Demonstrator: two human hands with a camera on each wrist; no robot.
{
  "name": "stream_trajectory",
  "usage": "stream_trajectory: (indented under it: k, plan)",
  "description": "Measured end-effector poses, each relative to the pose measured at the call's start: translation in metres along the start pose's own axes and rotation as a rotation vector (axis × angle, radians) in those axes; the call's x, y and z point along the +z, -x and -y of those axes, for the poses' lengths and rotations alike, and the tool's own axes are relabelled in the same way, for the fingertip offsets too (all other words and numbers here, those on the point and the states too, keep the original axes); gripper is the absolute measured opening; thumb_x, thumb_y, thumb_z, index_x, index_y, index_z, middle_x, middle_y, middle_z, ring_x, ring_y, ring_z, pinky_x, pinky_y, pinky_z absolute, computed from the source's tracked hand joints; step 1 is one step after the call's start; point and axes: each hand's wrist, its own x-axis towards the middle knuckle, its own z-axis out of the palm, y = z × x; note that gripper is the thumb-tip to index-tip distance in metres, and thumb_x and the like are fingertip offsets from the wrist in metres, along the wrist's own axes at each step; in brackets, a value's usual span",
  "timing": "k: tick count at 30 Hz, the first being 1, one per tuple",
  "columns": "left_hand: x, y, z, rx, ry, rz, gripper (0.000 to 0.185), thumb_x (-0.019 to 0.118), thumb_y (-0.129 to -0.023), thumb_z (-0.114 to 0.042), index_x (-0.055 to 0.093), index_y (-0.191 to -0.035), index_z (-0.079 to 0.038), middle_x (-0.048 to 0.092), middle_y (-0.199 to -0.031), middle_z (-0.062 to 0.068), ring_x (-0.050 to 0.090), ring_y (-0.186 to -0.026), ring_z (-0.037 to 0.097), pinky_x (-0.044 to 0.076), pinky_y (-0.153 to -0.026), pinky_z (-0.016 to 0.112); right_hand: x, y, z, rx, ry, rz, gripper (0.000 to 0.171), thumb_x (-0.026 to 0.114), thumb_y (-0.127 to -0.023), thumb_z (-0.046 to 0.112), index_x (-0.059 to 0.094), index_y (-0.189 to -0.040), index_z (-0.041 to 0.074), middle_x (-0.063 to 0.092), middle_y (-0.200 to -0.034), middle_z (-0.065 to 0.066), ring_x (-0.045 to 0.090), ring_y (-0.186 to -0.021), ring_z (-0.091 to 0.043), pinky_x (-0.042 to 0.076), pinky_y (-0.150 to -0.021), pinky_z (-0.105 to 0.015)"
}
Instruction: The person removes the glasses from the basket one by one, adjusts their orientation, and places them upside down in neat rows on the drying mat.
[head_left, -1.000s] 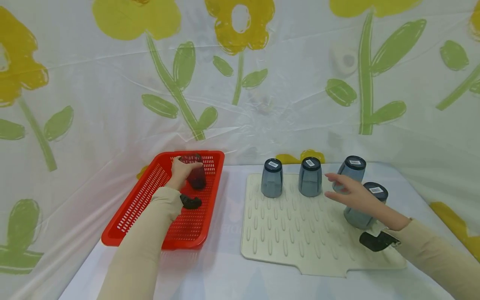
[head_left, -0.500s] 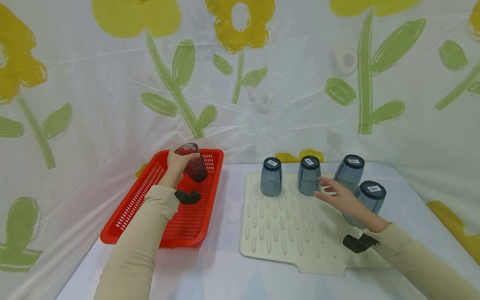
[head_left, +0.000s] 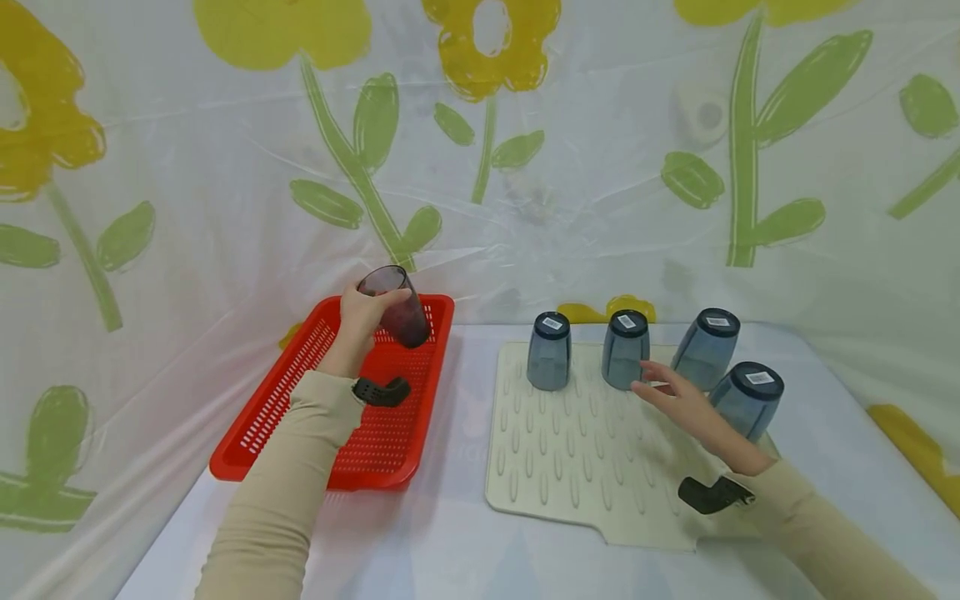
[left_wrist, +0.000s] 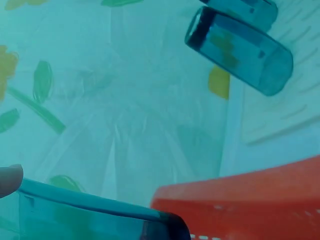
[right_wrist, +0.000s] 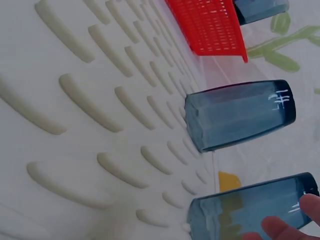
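Observation:
My left hand (head_left: 369,310) grips a dark tinted glass (head_left: 397,305), tilted and lifted above the far end of the red basket (head_left: 285,408). The left wrist view shows the glass's rim (left_wrist: 100,212) beside one fingertip (left_wrist: 7,180). Several blue-grey cups stand upside down on the cream drying mat (head_left: 570,467): one at the left (head_left: 549,352), a second (head_left: 625,350), a third leaning (head_left: 707,346), and a nearer one (head_left: 748,400). My right hand (head_left: 663,392) hovers open over the mat with straight fingers, just in front of the second cup (right_wrist: 250,210).
The table is pale, with flower-print plastic sheeting close behind and on both sides. The mat (right_wrist: 90,125) has raised ribs. The basket (right_wrist: 210,25) lies left of the mat, with a strip of bare table between them. Black wrist straps (head_left: 708,493) are on both forearms.
My left hand has raised the dark glass out of the basket and up. My right hand has slid left and closer in, away from the two right-hand cups.

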Motion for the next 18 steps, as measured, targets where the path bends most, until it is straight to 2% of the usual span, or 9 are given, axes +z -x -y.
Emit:
stream_trajectory:
  k: [8,18]
  plan:
    - [0.006,0.012,-0.007,-0.008,0.011,0.032,0.077,0.067,-0.079,-0.02,0.022,-0.142,-0.008,0.036,-0.137,0.013,0.039,-0.119,0.027,0.038,-0.099,0.039,0.002,-0.003,0.003,0.044,-0.078,0.005,0.07,0.042,-0.095,0.041,0.017,-0.144,-0.001,0.029,-0.139,-0.029,0.036,-0.122,-0.044,0.041,-0.093,-0.05]
    - [0.021,0.031,-0.01,-0.006,0.152,0.065,0.07,0.067,-0.08,-0.013,0.029,-0.139,-0.009,0.041,-0.132,0.013,0.049,-0.11,0.025,0.044,-0.094,0.037,0.005,-0.008,0.013,0.03,-0.176,-0.015,0.07,0.044,-0.095,0.038,0.014,-0.144,-0.002,0.029,-0.137,-0.029,0.034,-0.124,-0.043,0.038,-0.097,-0.05]
